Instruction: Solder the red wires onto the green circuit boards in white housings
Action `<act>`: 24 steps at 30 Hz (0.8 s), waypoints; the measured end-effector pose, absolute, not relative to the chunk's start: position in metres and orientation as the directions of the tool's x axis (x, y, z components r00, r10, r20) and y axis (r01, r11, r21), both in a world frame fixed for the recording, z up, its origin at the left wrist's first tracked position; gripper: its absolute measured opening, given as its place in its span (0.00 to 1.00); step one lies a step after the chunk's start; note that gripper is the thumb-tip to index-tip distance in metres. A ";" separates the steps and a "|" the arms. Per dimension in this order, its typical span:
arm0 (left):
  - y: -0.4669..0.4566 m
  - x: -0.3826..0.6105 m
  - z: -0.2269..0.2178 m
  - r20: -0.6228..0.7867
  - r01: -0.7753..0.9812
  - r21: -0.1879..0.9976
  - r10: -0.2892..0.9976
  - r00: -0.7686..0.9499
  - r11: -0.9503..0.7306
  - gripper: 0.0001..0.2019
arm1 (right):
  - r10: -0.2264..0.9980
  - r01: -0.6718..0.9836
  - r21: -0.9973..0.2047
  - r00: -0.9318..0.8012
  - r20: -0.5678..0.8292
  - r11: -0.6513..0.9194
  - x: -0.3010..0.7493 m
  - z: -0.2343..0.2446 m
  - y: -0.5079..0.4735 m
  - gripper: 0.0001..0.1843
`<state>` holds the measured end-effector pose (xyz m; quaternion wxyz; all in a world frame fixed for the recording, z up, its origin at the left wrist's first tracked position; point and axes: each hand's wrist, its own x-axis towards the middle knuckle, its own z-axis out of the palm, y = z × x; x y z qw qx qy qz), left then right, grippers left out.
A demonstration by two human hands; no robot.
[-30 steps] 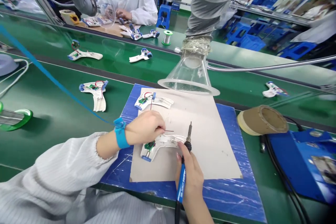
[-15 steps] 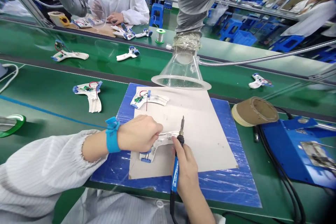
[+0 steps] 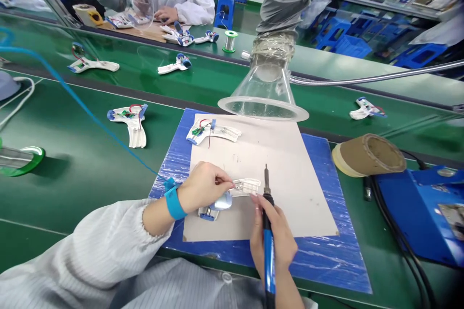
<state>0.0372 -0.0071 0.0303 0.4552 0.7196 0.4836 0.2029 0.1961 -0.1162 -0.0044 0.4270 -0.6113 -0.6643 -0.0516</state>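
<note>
My right hand point(image 3: 277, 236) holds a soldering iron point(image 3: 268, 251) by its blue and black grip, its metal tip pointing up and away from me. The fingertips of that hand touch or nearly touch the end of a white curved plastic housing point(image 3: 246, 186) lying on the pale sheet. Over the housing's left part, my left hand point(image 3: 206, 186) pinches thumb and fingers together at its inner channel. What the pinch holds is too small to make out. Beneath that hand show a light blue-grey piece point(image 3: 222, 201) and a blue end. A blue band circles my left wrist.
Another housing with wires point(image 3: 213, 131) lies at the sheet's top; one more point(image 3: 130, 123) is left of the mat point(image 3: 344, 260). A clear fume hood point(image 3: 264, 101) hangs above. Right are a cardboard roll point(image 3: 369, 154) and a blue stand point(image 3: 416, 212). A co-worker sits across the bench.
My left hand has turned and its pinch moved slightly right along the housing, uncovering the light blue-grey piece. My right hand with the soldering iron sits further right; the whole view has shifted too.
</note>
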 end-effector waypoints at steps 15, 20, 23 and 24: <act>-0.005 0.036 0.022 -0.088 0.509 0.836 0.866 0.493 -0.205 0.07 | 0.701 0.767 -0.554 0.198 0.685 0.325 0.201 -0.004 -0.146 0.20; -0.002 0.034 0.018 0.018 0.443 0.841 0.835 0.550 -0.310 0.05 | 0.664 0.786 -0.523 0.202 0.720 0.329 0.200 -0.005 -0.146 0.19; -0.001 0.032 0.016 0.089 0.407 0.830 0.812 0.576 -0.380 0.06 | 0.699 0.774 -0.535 0.174 0.694 0.338 0.204 -0.005 -0.150 0.21; 0.000 0.032 0.016 0.087 0.403 0.834 0.812 0.577 -0.376 0.06 | 0.709 0.767 -0.531 0.145 0.690 0.360 0.205 -0.005 -0.151 0.22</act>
